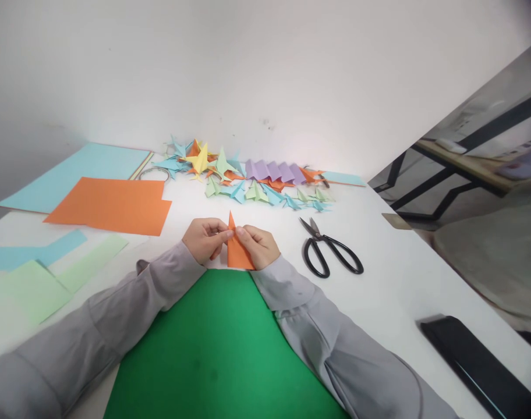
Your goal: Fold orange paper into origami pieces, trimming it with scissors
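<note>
Left hand [204, 240] and right hand [262, 247] pinch folded orange paper [238, 255], fingers closed. Looks mid-crease; next press needs aligned edges.

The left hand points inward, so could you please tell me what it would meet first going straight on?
The left hand would first meet the folded orange paper at its fingertips, then probably the right hand, though depth is unclear.

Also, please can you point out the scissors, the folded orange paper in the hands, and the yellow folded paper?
Scissors [319, 236]: head view, on the joint below the blades.
Folded orange paper [238, 254]: head view, on its wide lower part.
Yellow folded paper [199, 160]: head view, on its middle.
</note>
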Available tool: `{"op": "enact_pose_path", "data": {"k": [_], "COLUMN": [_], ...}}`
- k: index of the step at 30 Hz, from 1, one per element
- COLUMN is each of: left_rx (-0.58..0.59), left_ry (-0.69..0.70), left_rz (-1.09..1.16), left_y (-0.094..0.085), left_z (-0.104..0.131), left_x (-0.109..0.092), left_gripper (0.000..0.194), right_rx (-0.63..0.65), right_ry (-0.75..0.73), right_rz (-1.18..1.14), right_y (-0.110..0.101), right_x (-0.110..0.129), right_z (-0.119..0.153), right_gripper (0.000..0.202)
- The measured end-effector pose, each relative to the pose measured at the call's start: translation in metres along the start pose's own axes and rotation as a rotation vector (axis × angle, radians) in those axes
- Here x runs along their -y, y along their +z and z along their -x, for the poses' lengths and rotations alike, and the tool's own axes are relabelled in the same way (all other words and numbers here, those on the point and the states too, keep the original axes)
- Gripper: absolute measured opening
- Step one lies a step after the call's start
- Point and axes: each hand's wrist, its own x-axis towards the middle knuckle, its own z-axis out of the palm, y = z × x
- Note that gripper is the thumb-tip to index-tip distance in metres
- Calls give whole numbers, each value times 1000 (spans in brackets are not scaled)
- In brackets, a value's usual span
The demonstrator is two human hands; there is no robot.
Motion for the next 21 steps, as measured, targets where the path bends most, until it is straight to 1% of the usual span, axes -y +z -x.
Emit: {"op": "enact_pose_path", "data": {"k": [3,5,8,11,14,21], "left_rx": [26,46,78,102,102,108], "left_ry": [-34,-74,-98,-73,-39,2], "left_rz": [19,40,30,-48,-107,-67], "left_y": [-3,-4,-2,1,2,-2], "left_z": [-2,-2,-1,2,3,1], "left_x": [1,2,4,5,4,3], "left_gripper": [40,40,38,35,33,33], "right_rx": [88,116,61,-28,-67,19], "right_ry": [34,32,9,2,2,114], "right_rz": [-17,-43,-79,-115,-120,-199], "right_y": [-3,-4,-3,-2,0,1], "right_x": [-1,-1,-1,0,2,5], "right_z": [-2,-3,-3,-2,-1,2], "right_gripper": [46,45,43,41,41,43]}}
